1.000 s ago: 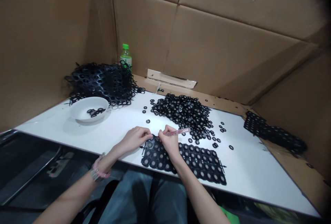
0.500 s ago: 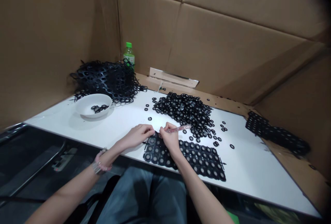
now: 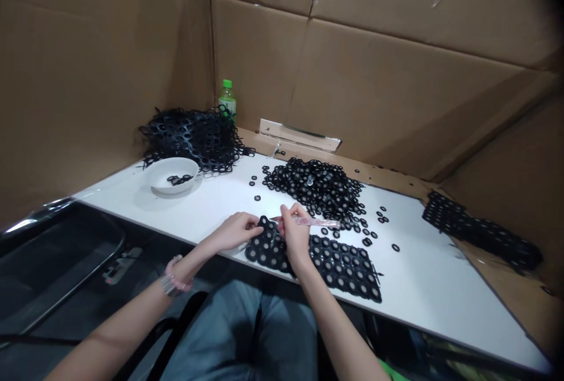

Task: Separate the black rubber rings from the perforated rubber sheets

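A black sheet of joined rings with pale round centres (image 3: 346,263) lies at the table's front edge. My left hand (image 3: 238,231) is closed at its far left corner, thumb and fingers pinching the edge. My right hand (image 3: 294,228) grips a slim pen-shaped tool with a clear pinkish handle (image 3: 324,223), its thin tip pointing left towards that corner. Whether the tip touches the sheet I cannot tell. My right hand and wrist hide part of the sheet. Beyond them rises a heap of loose black rings (image 3: 315,184).
A white bowl (image 3: 161,182) with several black rings stands at the left. Behind it are a tangle of black ring webbing (image 3: 189,137) and a green-capped bottle (image 3: 227,99). More black perforated sheets (image 3: 480,229) lie at the right. Cardboard walls (image 3: 396,87) enclose the table.
My right hand has shifted slightly right and away from me, drawing the tool's tip into view by the corner. My left hand keeps its pinch. The camera view has shifted a little.
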`<control>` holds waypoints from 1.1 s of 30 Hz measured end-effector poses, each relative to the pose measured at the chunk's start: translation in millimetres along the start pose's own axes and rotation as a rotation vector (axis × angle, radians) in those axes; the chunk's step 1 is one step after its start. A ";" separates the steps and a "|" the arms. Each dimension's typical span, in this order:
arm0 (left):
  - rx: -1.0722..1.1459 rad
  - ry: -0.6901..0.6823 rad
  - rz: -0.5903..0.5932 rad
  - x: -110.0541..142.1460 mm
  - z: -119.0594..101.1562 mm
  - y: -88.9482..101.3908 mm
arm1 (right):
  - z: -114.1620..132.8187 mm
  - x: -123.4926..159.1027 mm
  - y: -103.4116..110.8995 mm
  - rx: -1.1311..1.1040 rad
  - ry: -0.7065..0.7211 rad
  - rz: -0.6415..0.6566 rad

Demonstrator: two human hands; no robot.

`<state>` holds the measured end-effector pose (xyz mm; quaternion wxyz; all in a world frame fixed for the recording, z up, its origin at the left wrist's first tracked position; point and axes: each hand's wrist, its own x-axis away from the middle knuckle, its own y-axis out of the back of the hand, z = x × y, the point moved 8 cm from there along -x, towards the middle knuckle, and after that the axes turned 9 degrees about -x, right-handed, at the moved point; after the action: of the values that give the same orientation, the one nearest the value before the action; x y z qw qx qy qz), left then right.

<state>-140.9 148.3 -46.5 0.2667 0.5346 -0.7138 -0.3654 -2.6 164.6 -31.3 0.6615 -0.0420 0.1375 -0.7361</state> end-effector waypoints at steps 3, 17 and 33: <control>0.019 -0.021 0.012 -0.9 1.7 -2.3 | -11.1 9.9 -8.0 0.026 -0.064 0.100; 0.069 -0.038 0.006 1.8 4.5 -0.3 | -16.4 10.5 -4.9 0.102 -0.033 0.108; 0.299 -0.046 0.013 1.5 7.2 -5.2 | -8.3 14.2 -14.3 0.206 0.067 0.169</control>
<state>-143.9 147.7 -55.0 0.1699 0.5553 -0.7696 -0.2656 -20.1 153.1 -37.2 0.7168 0.0625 0.0863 -0.6891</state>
